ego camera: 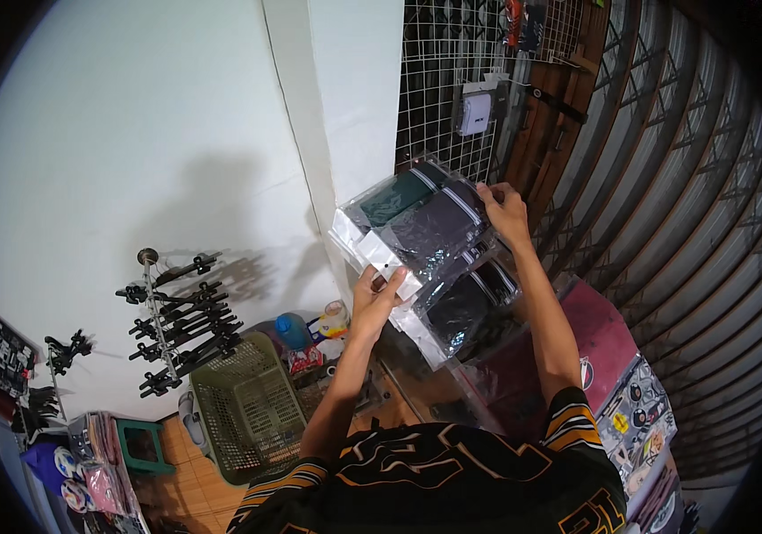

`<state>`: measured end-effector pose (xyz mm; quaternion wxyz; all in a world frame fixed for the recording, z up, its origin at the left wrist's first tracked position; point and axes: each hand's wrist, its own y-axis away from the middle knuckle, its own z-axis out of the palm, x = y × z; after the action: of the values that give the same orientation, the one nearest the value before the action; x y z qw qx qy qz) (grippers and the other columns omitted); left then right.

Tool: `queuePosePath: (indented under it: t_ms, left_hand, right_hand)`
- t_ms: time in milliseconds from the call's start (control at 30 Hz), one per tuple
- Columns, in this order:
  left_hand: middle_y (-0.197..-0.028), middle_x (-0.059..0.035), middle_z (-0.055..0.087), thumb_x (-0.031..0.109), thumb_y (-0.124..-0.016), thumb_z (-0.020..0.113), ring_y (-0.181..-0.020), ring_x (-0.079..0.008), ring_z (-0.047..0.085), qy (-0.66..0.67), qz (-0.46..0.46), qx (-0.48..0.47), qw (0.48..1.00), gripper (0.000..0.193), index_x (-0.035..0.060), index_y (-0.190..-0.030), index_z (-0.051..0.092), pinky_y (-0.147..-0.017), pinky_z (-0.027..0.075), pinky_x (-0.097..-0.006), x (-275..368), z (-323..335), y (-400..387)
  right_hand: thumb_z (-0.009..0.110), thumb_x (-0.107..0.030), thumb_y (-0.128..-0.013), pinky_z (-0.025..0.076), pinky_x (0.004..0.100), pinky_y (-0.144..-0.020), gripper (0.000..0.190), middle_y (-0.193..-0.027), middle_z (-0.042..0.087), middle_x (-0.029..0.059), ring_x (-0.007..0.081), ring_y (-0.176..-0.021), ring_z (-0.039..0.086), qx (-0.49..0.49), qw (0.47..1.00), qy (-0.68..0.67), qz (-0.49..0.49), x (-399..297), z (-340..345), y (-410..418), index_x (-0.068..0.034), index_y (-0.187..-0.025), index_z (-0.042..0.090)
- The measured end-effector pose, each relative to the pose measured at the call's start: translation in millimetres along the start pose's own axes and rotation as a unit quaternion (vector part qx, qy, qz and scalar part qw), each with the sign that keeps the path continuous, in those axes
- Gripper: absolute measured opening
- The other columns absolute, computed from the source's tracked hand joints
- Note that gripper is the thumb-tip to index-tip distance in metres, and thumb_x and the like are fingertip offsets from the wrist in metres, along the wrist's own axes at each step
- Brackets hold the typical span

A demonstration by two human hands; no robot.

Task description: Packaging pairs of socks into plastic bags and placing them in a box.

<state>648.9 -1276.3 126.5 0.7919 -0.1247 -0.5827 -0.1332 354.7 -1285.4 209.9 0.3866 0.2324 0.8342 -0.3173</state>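
Observation:
Between my hands is a clear plastic bag with a dark grey folded fabric item that has white stripes near one end. My left hand pinches the white header strip at its near left end. At the far right edge, my right hand grips the plastic with thumb and fingers. A similar bag with a dark green striped item lies partly under the grey one. Closer to me is another bag holding a black striped item. The fabric items' exact kind cannot be told.
A green plastic basket stands on the floor at left, below a wall rack of black clip hangers. Behind the bags rises a white wire grid. A corrugated metal shutter curves along the right, beside maroon packaged fabric.

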Motion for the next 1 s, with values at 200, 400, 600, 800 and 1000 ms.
queuePosePath:
  t_ms: [200, 400, 600, 800, 1000]
  left_hand:
    - [-0.111, -0.0114, 0.066, 0.023, -0.097, 0.076, -0.092, -0.0152, 0.068, -0.014, 0.048, 0.042, 0.998, 0.05, -0.0011, -0.131, 0.047, -0.069, 0.057, -0.0277, -0.5, -15.6, 40.8]
    - [-0.112, -0.0109, 0.066, 0.025, -0.097, 0.076, -0.095, -0.0151, 0.067, -0.086, 0.005, 0.041, 0.995, 0.057, -0.0009, -0.138, 0.046, -0.071, 0.056, -0.0283, -45.4, -86.6, 108.4]
    - [-0.102, -0.0077, 0.067, 0.024, -0.097, 0.077, -0.086, -0.0134, 0.067, -0.177, -0.075, -0.03, 0.981, 0.046, -0.002, -0.129, 0.056, -0.071, 0.055, -0.028, -166.9, -158.1, 191.3]
    - [-0.105, -0.0114, 0.071, 0.026, -0.098, 0.075, -0.093, -0.0176, 0.07, -0.263, -0.028, -0.295, 0.918, 0.043, -0.0002, -0.128, 0.058, -0.078, 0.057, -0.0301, -134.5, -115.4, 243.7]
    - [-0.121, -0.0147, 0.069, 0.03, -0.098, 0.074, -0.111, -0.0248, 0.069, -0.296, -0.099, -0.485, 0.817, 0.055, 0.0017, -0.139, 0.052, -0.09, 0.058, -0.0372, -122.7, -86.2, 284.3]
  right_hand:
    - [0.066, -0.051, -0.097, 0.054, 0.0449, -0.09, 0.053, -0.103, 0.073, 0.0212, 0.0372, -0.101, 0.072, 0.088, 0.991, 0.041, -0.092, 6.2, -28.8, 13.8, 0.001, -0.109, 0.07]
    - [0.067, -0.041, -0.1, 0.055, 0.0393, -0.081, 0.043, -0.096, 0.073, 0.0186, 0.032, -0.087, 0.072, 0.047, 0.993, 0.038, -0.104, -1.6, -96.7, 81.2, 0.001, -0.106, 0.069]
    - [0.072, -0.031, -0.098, 0.054, 0.0354, -0.079, 0.034, -0.09, 0.073, 0.0145, 0.0205, -0.086, 0.07, 0.005, 0.998, 0.019, -0.063, 4.9, -153.6, 200.4, 0.002, -0.107, 0.068]
    - [0.074, -0.022, -0.097, 0.051, 0.0278, -0.071, 0.026, -0.086, 0.072, 0.005, 0.0098, -0.08, 0.063, 0.106, 0.99, -0.047, 0.078, 23.3, -172.9, 377.0, 0.003, -0.103, 0.07]
    - [0.068, -0.015, -0.102, 0.04, 0.0228, -0.059, 0.016, -0.076, 0.062, -0.003, 0.0049, -0.063, 0.051, 0.221, 0.933, -0.149, 0.241, 29.5, -146.6, 569.3, -0.002, -0.092, 0.066]
